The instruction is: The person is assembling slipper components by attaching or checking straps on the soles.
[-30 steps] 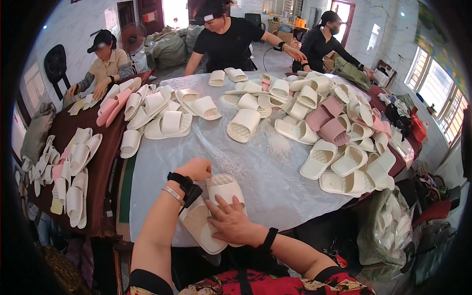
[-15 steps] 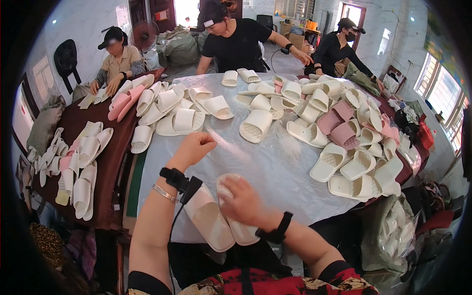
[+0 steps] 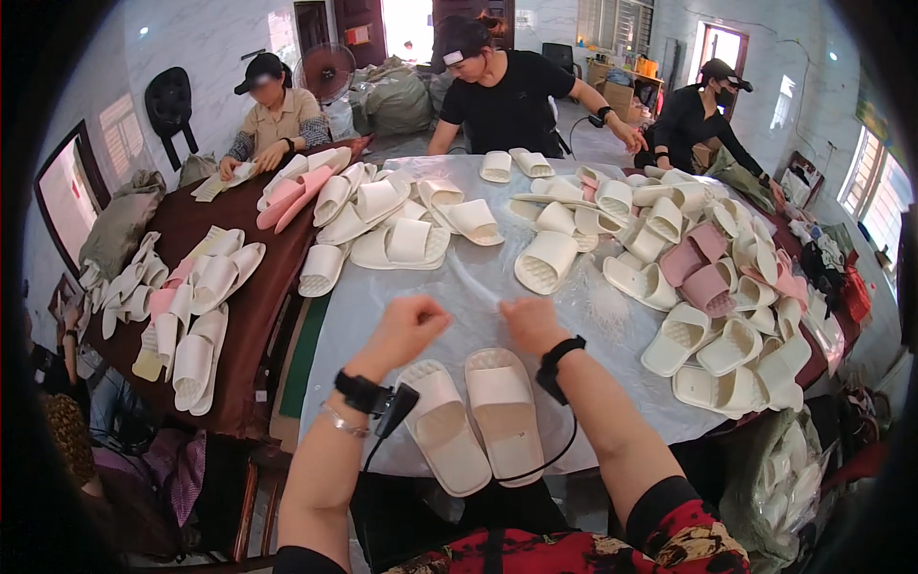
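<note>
A pair of cream slide slippers stands at the near edge of the table, the left slipper (image 3: 442, 421) and the right slipper (image 3: 504, 407) side by side, toes pointing away. Above the left one is my left hand (image 3: 406, 330), its fingers curled closed; whatever they pinch does not show. My right hand (image 3: 532, 323) is also closed, just beyond the right slipper, its fingertips at a whitish crease of clear plastic film (image 3: 470, 285). Whether the fingers hold that film is unclear. Neither hand touches the pair.
Cream slippers (image 3: 400, 245) lie at the far left of the plastic-covered table (image 3: 382, 301); a large heap includes a mauve pair (image 3: 695, 256) on the right. More slippers rest on a brown side table (image 3: 234, 349). Three people work beyond. A bag of slippers (image 3: 779, 469) stands lower right.
My right hand has left the right slipper and moved forward, closing. The right slipper now sits uncovered beside the left one. My left hand stays closed ahead of them. The view has shifted.
</note>
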The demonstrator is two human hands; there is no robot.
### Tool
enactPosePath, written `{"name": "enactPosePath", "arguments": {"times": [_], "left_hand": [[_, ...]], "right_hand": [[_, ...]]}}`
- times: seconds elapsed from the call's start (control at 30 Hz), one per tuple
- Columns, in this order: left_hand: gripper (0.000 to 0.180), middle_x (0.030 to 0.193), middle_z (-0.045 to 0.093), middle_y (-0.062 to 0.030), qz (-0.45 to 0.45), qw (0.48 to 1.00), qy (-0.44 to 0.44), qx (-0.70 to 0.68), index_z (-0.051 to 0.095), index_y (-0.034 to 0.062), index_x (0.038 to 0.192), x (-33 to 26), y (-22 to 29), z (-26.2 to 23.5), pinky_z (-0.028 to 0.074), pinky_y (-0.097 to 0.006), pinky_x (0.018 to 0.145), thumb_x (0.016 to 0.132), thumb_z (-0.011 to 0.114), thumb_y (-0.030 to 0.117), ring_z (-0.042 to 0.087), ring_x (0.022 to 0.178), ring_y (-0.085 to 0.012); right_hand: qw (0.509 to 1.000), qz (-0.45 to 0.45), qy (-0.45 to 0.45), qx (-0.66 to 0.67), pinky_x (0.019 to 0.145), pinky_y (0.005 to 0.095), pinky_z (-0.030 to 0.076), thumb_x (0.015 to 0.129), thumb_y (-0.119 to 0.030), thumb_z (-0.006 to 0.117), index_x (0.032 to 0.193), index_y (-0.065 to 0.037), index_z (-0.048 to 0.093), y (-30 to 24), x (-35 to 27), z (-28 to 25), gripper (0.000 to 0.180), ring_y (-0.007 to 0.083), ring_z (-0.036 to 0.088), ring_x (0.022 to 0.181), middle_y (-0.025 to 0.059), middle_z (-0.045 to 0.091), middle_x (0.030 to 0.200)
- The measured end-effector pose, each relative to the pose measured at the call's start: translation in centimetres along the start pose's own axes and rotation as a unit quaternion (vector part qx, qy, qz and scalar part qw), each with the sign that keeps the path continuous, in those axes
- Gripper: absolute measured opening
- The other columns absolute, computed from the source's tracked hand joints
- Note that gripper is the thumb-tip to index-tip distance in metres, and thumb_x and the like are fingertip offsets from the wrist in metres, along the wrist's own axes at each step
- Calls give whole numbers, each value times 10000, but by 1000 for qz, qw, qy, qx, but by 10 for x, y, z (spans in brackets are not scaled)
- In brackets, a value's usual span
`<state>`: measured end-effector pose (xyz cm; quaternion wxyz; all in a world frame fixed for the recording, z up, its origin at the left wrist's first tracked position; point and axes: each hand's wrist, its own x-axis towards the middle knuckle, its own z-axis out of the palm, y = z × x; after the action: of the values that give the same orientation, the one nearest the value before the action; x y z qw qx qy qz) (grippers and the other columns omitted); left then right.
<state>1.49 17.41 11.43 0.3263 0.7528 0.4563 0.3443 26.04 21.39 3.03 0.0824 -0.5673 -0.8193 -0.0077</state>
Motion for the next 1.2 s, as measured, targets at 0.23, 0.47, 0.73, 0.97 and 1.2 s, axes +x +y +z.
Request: {"name": "enactPosePath", "arguments": {"times": [0.23,0.47,0.73,0.97,1.2], "left_hand": [[42,732,510,39,42,896,392,-205,603,50,843,-63,-6,-74,381,-192,631,880,616,65,442,667,-44],[35,746,572,-33,52,957,261,-114,618,34,826,-108,21,49,434,-264,627,810,644,15,538,678,-149],[96,777,615,-102,108,972,115,-174,661,9,867,-126,40,119,467,-306,599,774,683,2,593,675,-218],[105,798,647,-96,71,979,67,-181,694,8,895,-147,13,103,486,-277,640,800,712,48,620,722,-178],[87,791,640,-94,14,990,64,-124,694,23,866,-165,-6,61,479,-292,633,800,707,78,613,708,-189]], "right_hand": [[975,40,143,-168,844,470,444,814,-204,600,1007,-98,626,41,-40,-12,222,301,598,965,127,629,948],[939,-213,195,184,822,406,462,760,-138,689,1007,-5,616,-83,-110,-68,291,313,592,922,152,621,962],[861,-114,287,405,757,368,516,848,18,562,926,27,586,-94,-170,-58,82,323,624,817,164,638,875],[697,-112,352,615,629,331,526,906,34,415,886,15,527,-100,-223,-91,115,213,586,578,115,559,617],[756,93,451,465,468,294,385,846,19,568,818,-14,565,-68,-231,-102,44,196,502,484,95,532,594]]}}
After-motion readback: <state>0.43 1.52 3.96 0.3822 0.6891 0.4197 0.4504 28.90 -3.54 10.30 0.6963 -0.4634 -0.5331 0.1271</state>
